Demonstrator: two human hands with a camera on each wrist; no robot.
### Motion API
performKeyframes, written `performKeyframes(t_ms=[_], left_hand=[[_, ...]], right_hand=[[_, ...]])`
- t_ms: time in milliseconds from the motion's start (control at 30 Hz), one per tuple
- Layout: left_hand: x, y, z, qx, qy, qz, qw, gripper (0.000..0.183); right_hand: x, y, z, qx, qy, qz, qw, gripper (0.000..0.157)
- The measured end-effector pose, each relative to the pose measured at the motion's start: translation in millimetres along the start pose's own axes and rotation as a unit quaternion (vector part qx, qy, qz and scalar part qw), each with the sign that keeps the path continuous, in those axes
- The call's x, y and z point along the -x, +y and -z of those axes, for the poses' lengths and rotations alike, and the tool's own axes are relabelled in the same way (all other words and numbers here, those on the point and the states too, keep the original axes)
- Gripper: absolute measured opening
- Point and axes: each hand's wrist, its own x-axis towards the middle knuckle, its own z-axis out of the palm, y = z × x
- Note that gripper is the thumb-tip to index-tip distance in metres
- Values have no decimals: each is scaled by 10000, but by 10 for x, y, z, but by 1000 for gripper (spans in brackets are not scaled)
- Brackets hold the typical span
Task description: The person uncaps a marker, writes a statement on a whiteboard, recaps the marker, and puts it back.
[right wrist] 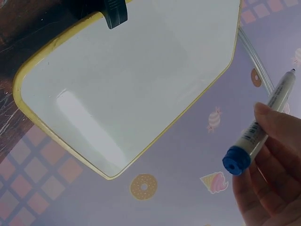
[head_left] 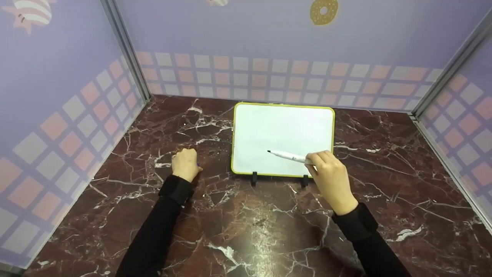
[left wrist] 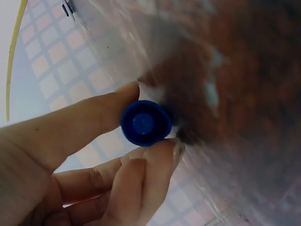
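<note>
My right hand (head_left: 329,179) grips a white marker (head_left: 288,155) near its rear end, and its dark bare tip points left across the whiteboard in the head view. The right wrist view shows the blue end (right wrist: 236,160) of this marker behind the thumb and fingers. A blue marker cap (left wrist: 146,123) is pinched between the thumb and fingers of my left hand (head_left: 185,164), its hollow opening facing the left wrist camera. That hand is left of the board, low over the table. The yellow-framed whiteboard (head_left: 282,134) carries no visible marks.
Two black feet (head_left: 254,178) hold the whiteboard's lower edge on the dark red marble-patterned table (head_left: 246,227). Purple panels (head_left: 269,38) with pink and white squares enclose the back and both sides, joined by grey metal posts (head_left: 128,50).
</note>
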Motion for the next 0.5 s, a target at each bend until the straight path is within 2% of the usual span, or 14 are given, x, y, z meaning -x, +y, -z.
performKeyframes(t_ms=[100, 200, 267, 367, 433, 500], left_hand=[[2, 1, 25, -22, -70, 106, 9999, 43], [11, 24, 80, -52, 72, 197, 9998, 43], [24, 58, 138, -28, 365, 203, 9991, 40], [59, 149, 239, 25, 986, 5, 9951, 35], [96, 237, 307, 5, 1398, -257, 9898, 35], [138, 341, 361, 1, 1776, -697, 9816, 35]], right_hand=[[0, 1, -3, 3, -20, -19, 10000, 20], [5, 6, -8, 22, -32, -39, 10000, 19], [7, 11, -12, 30, -30, -50, 10000, 18], [6, 16, -21, 42, -16, -45, 10000, 17], [6, 19, -29, 55, 3, -34, 10000, 17], [10, 21, -42, 71, 23, 2, 10000, 16]])
